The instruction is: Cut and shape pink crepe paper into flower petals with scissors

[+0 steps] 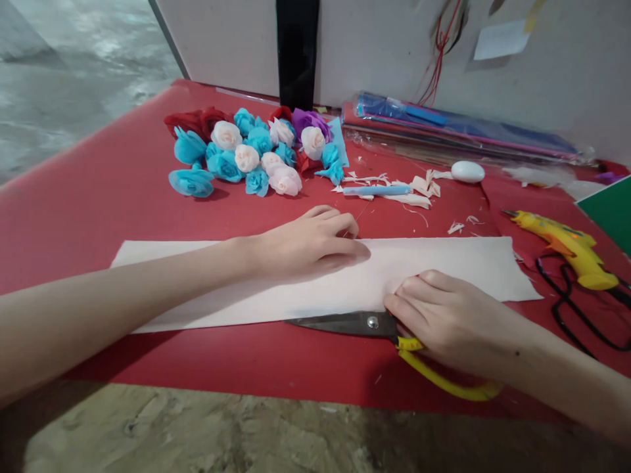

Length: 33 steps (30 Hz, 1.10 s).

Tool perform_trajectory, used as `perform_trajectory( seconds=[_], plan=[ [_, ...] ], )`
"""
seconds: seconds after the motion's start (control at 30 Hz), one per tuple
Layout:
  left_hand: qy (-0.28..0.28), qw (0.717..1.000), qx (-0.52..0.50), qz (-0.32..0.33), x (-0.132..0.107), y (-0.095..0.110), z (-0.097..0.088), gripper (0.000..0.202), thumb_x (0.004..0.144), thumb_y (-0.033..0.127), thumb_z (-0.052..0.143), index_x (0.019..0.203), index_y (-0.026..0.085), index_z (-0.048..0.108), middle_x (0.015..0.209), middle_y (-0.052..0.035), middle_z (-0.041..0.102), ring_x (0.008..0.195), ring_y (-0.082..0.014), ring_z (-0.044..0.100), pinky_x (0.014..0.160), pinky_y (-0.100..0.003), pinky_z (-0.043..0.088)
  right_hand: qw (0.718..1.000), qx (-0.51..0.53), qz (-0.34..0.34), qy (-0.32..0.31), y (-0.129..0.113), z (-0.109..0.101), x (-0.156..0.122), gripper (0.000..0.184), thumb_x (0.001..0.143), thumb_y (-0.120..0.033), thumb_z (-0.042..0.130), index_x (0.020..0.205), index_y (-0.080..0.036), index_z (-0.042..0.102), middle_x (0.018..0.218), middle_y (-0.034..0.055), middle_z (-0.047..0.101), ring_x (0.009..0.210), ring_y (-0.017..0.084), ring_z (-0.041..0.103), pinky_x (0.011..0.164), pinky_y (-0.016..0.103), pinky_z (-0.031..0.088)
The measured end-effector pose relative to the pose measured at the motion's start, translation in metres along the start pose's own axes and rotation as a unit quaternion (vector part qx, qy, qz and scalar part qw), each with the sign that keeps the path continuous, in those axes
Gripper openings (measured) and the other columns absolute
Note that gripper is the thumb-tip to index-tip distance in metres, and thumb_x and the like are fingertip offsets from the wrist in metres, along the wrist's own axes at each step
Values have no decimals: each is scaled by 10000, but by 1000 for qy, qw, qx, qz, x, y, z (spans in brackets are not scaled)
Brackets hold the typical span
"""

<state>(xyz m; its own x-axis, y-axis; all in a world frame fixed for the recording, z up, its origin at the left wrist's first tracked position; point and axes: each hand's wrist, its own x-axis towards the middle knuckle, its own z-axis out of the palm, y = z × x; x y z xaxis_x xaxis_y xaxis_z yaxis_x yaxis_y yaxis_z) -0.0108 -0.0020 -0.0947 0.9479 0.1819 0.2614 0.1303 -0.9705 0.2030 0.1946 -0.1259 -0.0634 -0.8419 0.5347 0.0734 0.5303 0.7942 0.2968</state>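
Observation:
A long strip of pale pink crepe paper (458, 263) lies across the red table (89, 197). My left hand (305, 246) rests flat on the strip's middle, fingers together and stretched out, pressing it down. My right hand (448, 322) lies at the strip's near edge with fingers curled, pinching the paper edge and resting over the yellow handles of a pair of scissors (345, 323). The scissors lie shut on the table, blades pointing left.
A heap of paper roses (246, 154), blue, pink, red and purple, sits at the back. Paper scraps (419, 190) and a blue stick (377, 190) lie beside it. A yellow glue gun (572, 246) with a black cord is at right. Wrapped paper sheets (463, 131) line the wall.

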Motion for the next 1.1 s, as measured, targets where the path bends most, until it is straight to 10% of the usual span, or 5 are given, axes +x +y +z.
perform_trajectory(
  seconds=[1.1],
  plan=[
    [10,1000,9,-5,0,-1,4,288,925,260,382,1126,234,587,1018,-96,558,908,-194,517,883,-359,333,999,-1,21,-48,-11,-4,20,254,746,-74,395,910,-88,588,827,99,620,712,236,506,651,343,281]
  ],
)
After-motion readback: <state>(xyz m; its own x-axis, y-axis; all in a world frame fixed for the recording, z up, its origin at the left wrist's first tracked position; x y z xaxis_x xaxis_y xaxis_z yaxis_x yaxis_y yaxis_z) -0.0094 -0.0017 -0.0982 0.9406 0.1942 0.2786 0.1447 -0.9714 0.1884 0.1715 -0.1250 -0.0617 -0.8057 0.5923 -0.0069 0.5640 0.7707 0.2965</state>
